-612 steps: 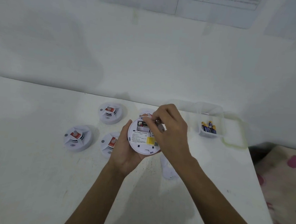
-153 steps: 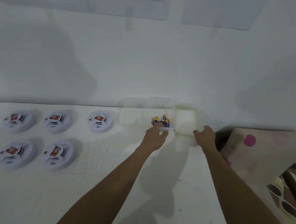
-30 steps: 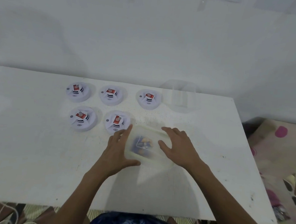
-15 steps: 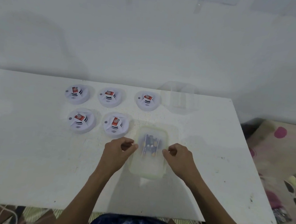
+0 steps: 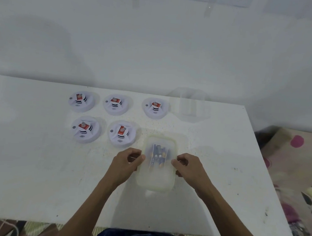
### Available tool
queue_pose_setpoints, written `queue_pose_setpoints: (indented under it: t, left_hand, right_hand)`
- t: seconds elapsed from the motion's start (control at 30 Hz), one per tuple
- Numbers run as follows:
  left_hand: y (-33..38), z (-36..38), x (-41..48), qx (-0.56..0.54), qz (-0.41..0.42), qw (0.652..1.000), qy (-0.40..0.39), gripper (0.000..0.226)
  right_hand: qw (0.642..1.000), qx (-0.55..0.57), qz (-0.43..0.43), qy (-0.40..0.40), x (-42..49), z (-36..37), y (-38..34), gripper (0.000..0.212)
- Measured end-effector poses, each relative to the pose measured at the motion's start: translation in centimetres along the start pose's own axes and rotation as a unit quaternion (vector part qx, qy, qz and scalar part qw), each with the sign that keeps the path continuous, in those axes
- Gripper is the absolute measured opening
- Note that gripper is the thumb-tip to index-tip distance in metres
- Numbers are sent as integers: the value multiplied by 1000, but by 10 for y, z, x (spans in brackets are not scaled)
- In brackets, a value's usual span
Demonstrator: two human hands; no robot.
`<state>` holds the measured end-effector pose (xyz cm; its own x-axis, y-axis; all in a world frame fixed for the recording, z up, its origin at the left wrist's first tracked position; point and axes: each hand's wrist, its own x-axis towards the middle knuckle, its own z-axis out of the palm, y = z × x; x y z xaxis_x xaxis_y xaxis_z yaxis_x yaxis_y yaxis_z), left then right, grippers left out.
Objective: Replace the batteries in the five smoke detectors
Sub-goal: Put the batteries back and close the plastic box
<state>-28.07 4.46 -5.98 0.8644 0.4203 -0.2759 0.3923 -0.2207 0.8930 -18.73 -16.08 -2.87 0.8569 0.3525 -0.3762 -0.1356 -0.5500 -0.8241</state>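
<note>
Hands at the plastic box [image 5: 156, 180]: our left hand [image 5: 126, 163] and right hand [image 5: 187, 167] each pinch a long side of it, thumbs on the lid rim, fingers curled at the edge. We judge this grip is meant to press the lid shut or pry it off; we cannot tell which. Batteries [image 5: 158, 152] lie inside toward the far end, dim through the cloudy lid. The box sits on the white table [image 5: 38, 174] straight before us, within easy reach. Five smoke detectors [image 5: 83, 129] lie face up beyond and to the left, three behind and two in front, the nearest just beside the box; rows likely keep count. A clear tub [image 5: 189, 105] stands at the back.
</note>
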Motion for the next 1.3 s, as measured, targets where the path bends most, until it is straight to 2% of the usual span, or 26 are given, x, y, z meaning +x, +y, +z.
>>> queue_pose_setpoints:
  t: [0.07, 0.2, 0.3, 0.4, 0.5, 0.57, 0.7, 0.9, 1.3]
  left_hand:
    - [1, 3, -2, 27, 5, 1000, -9, 41]
    - [2, 3, -7, 95, 58, 987, -112, 115]
    - [2, 6, -14, 236, 116, 949, -175, 135]
    - [-1, 14, -18, 269, 153, 936, -167, 138]
    - [-2, 20, -16, 249, 177, 941, -144, 136]
    - [0, 24, -13, 243, 199, 940, -134, 134]
    - [10, 32, 0, 235, 227, 938, -119, 131]
    - [37, 55, 42, 236, 278, 924, -111, 128]
    - [84, 116, 164, 235, 186, 951, -78, 125]
  right_hand:
    - [1000, -16, 3, -17, 3, -6, 0, 15]
    - [996, -87, -11, 7, 20, -18, -4, 23]
    - [982, -166, -59, 70, 45, -29, -8, 36]
    - [948, -260, -117, 139, 75, -38, -12, 51]
    - [914, -347, -119, 175, 103, -47, -18, 59]
    - [888, -407, -120, 175, 120, -54, -18, 55]
    - [847, -481, -155, 164, 140, -70, -12, 30]
    - [852, -460, -171, 181, 147, -104, 3, 22]
    - [868, -430, -134, 208, 157, -158, 27, 19]
